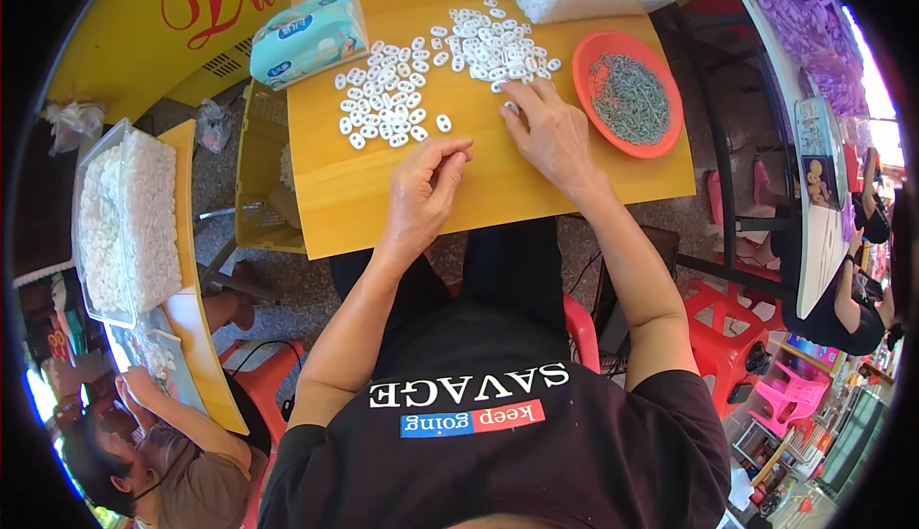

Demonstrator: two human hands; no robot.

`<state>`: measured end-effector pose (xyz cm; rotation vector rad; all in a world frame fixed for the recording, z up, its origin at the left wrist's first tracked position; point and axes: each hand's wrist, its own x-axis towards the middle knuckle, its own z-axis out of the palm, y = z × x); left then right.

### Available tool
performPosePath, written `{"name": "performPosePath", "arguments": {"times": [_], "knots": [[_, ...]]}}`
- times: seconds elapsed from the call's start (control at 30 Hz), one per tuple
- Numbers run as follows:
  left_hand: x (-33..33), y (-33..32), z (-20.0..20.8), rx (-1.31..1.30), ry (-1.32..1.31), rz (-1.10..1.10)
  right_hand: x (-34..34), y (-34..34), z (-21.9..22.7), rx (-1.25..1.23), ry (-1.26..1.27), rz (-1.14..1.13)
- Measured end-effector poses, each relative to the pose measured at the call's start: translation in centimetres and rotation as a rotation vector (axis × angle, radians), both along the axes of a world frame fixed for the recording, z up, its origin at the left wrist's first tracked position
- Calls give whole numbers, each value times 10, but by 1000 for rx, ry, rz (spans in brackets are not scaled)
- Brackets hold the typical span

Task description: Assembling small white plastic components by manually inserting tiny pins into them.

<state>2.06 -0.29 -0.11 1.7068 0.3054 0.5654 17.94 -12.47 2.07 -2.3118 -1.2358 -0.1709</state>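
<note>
Small white oval pieces with two holes each lie on the yellow table in two loose groups, a left group (383, 98) and a right group (490, 45). My left hand (423, 194) is closed near the front edge, thumb against the curled fingers; whatever it may hold is hidden. One single white piece (443, 123) lies just beyond it. My right hand (552, 135) reaches to the near side of the right group, thumb and index finger apart, the index fingertip at a white piece. Beside it, a red-orange bowl (582, 69) holds many small grey metal screw-like parts.
A teal tissue pack (308, 36) lies at the table's back left. Behind the right group stands a clear bin (536, 7) of white pieces. To the left, another bin (129, 218) stands near a seated person (163, 462). Red stools (723, 337) are at right.
</note>
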Motion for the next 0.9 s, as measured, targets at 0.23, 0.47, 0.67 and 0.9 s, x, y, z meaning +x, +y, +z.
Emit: {"name": "performPosePath", "arguments": {"times": [0.23,0.47,0.67,0.9], "knots": [[0,0,0,21,-17,11,-3,-6,-4,76,-38,177],[1,-1,1,72,-17,5,-13,0,-1,49,2,135],[-4,0,11,141,-22,-86,-21,22,-1,35,27,211],[-8,9,11,248,-21,-327,-11,40,4,-33,175,208]]}}
